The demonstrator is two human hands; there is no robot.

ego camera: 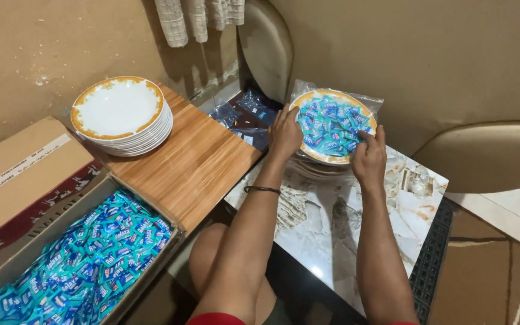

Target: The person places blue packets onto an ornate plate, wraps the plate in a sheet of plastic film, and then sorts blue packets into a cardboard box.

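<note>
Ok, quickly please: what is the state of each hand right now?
Left hand: fingers closed on the left rim of the plate of blue candy packets.
Right hand: fingers gripping the plate's right rim.

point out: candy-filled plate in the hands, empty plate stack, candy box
candy-filled plate (331, 125), head view, on the blue sachets at its middle.
empty plate stack (117, 107), head view, white centre of the top plate.
candy box (85, 256), head view, on the sachets inside.
</note>
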